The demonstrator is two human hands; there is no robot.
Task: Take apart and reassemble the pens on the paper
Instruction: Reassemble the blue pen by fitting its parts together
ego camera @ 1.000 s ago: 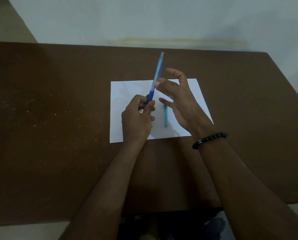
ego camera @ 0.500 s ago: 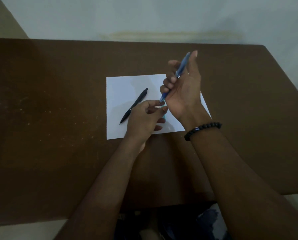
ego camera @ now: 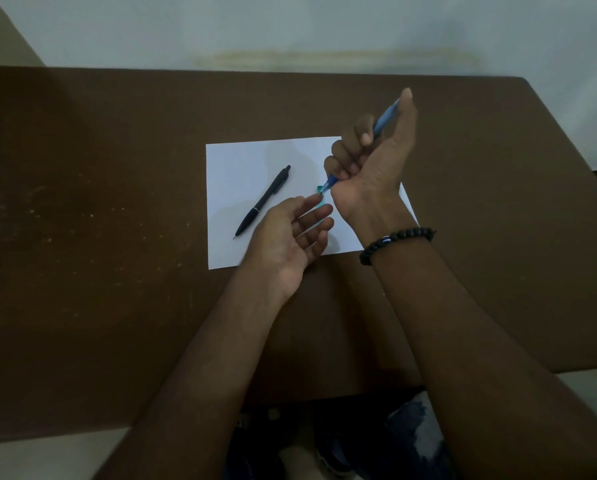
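Observation:
A white sheet of paper [ego camera: 241, 161] lies in the middle of the brown table. On its left half rests a black click pen [ego camera: 263, 201], slanted with its tip toward me. My right hand [ego camera: 370, 168] is raised above the paper's right side, fist closed around a blue pen [ego camera: 386, 116] that points up and away. The pen's lower end pokes out under the fist. My left hand [ego camera: 290, 237] is palm up below it, fingers apart, fingertips close to that lower end. A teal pen part [ego camera: 321, 189] shows between the hands, mostly hidden.
The brown table [ego camera: 117, 237] stretches wide on both sides of the paper, with its far edge against a pale wall. A black bead bracelet [ego camera: 396, 239] circles my right wrist. My legs show below the table's near edge.
The blue pen passed from my left hand to my right, which lifted and tilted it to the right. My left hand let go and turned palm up. The black pen came into sight.

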